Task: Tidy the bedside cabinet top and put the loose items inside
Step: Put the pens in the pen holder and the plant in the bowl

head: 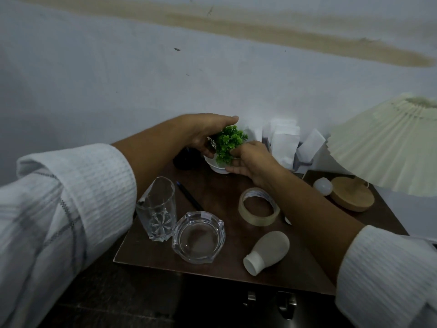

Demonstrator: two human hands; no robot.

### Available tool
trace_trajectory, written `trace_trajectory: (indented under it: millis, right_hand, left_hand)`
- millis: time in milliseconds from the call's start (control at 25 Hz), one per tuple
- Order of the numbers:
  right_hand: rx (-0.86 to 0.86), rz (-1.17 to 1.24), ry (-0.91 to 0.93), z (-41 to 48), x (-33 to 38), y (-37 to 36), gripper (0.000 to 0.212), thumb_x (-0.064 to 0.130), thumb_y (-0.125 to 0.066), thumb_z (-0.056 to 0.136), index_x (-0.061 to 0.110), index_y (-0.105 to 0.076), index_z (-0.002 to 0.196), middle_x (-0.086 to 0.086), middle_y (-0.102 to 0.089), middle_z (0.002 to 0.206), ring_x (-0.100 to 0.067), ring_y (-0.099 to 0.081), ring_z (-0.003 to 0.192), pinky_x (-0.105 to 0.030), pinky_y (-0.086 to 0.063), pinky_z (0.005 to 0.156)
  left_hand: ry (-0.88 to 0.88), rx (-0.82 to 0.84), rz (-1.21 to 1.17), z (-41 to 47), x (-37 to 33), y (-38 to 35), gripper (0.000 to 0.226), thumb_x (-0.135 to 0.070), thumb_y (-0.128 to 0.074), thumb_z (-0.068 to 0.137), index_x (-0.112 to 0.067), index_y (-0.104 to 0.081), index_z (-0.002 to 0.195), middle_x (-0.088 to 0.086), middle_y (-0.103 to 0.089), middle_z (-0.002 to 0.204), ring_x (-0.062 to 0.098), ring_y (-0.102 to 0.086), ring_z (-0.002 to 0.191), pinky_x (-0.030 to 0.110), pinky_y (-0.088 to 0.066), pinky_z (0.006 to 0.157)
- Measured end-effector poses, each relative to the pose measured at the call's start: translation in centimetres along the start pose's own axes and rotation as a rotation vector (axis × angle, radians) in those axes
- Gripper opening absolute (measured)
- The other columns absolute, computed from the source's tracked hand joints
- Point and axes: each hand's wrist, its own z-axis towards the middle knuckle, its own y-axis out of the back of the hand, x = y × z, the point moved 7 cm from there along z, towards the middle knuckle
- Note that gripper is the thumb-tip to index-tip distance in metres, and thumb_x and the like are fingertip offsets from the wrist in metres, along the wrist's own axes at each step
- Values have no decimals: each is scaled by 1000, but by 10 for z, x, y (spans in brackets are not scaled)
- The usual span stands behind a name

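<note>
Plant (229,143) in white pot (218,168), at back of cabinet top (220,195), is held between both hands. Left hand (205,133) is curled over its left side; right hand (253,162) is curled against foliage and pot, right side.

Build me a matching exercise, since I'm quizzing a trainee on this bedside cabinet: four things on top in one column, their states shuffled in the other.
Things:
1. potted plant
2. drinking glass
3. tape roll
4. grey bulb

States:
A. lies on its side near the front edge
B. held between the left hand and right hand
C. stands upright beside the ashtray
D. lies flat, hole upward

Pairs: 1-B, 2-C, 3-D, 4-A
</note>
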Motion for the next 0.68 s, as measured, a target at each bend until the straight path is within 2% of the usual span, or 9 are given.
trace_trajectory:
  millis: [120,280,360,440,560,640,680]
  right_hand:
    - [-7,13,4,-1,-1,4,27,-5,-50,96,5,-48,121,-13,-63,108,-28,-68,93,-49,-60,89]
    - [10,2,1,-5,-6,0,29,-5,-50,96,5,-49,123,-16,-62,115,-29,-66,102,-48,-60,87]
    - [16,-1,4,-8,-5,-1,22,-5,-50,96,7,-53,114,-15,-61,114,-30,-65,107,-50,-59,90]
    - [-13,-9,22,-14,-2,1,16,-4,-50,96,11,-54,102,-15,-59,113,-31,-62,111,-48,-59,90]
    - [-67,-162,108,-24,3,9,23,2,-53,96,9,-55,117,-20,-59,120,-32,-63,111,-43,-61,84]
    - [-42,-295,185,-36,6,5,27,7,-54,97,6,-58,123,-17,-63,111,-27,-66,101,-39,-62,77]
    - [-9,-364,217,-42,5,0,23,9,-56,97,8,-62,119,-14,-65,104,-24,-68,94,-37,-61,72]
  left_hand:
    - [-2,-19,13,7,1,-3,73,-62,-48,97,-14,-40,151,12,-37,157,36,-49,133,51,-51,101]
    - [6,-47,23,11,6,-1,72,-63,-47,97,-15,-42,150,11,-39,156,36,-49,132,52,-50,103]
    - [-9,-42,8,9,7,-1,68,-61,-48,97,-16,-43,148,10,-39,156,34,-48,134,51,-50,103]
    - [-11,-51,16,2,9,3,70,-60,-50,97,-17,-39,152,12,-33,159,38,-45,136,49,-51,99]
    - [-20,-52,57,-18,8,21,79,-61,-50,96,-15,-27,157,20,-27,161,45,-47,134,46,-53,91]
    - [-39,-57,78,-35,11,40,75,-60,-49,98,-10,-37,152,22,-40,154,43,-54,128,46,-54,93]
    - [-45,-71,84,-43,15,49,69,-59,-48,98,-8,-47,145,21,-51,145,39,-60,121,46,-55,93]
